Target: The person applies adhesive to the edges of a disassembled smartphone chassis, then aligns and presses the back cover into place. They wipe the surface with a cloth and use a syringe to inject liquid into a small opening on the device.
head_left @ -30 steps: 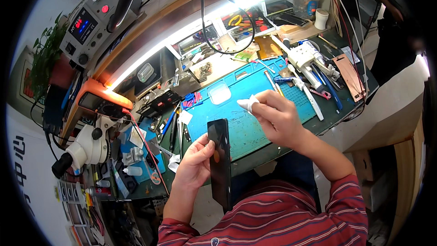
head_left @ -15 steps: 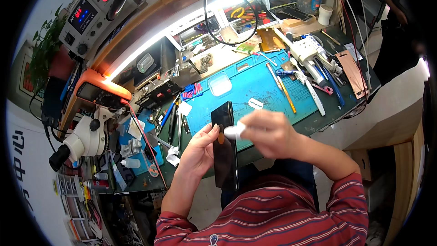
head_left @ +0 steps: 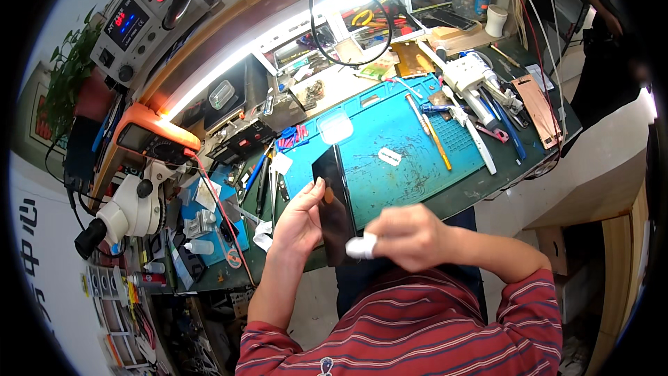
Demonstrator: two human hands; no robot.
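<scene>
A dark smartphone [head_left: 335, 216] is tilted upright in front of me, its glossy black face catching a reflection of my thumb. My left hand [head_left: 298, 217] grips it by the left edge, thumb on the face and the other fingers hidden behind. Wrapped around a fingertip of my right hand [head_left: 410, 235] is a white wipe [head_left: 361, 246], pressed at the phone's lower right side. The right fingers are curled and slightly blurred. Beyond the phone, a razor blade [head_left: 390, 157] lies on the blue work mat [head_left: 376, 191].
Brushes [head_left: 435, 139] and a white-handled tool [head_left: 480, 150] lie on the mat's right side. An orange multimeter [head_left: 154, 136] and a white microscope [head_left: 129, 212] stand at the left. A crumpled white tissue [head_left: 263, 235] and a small bottle [head_left: 200, 246] sit near the front edge.
My right hand with the wipe has moved down along the phone, from its upper part to its lower end. The phone has shifted slightly up and left, and its tilt has changed.
</scene>
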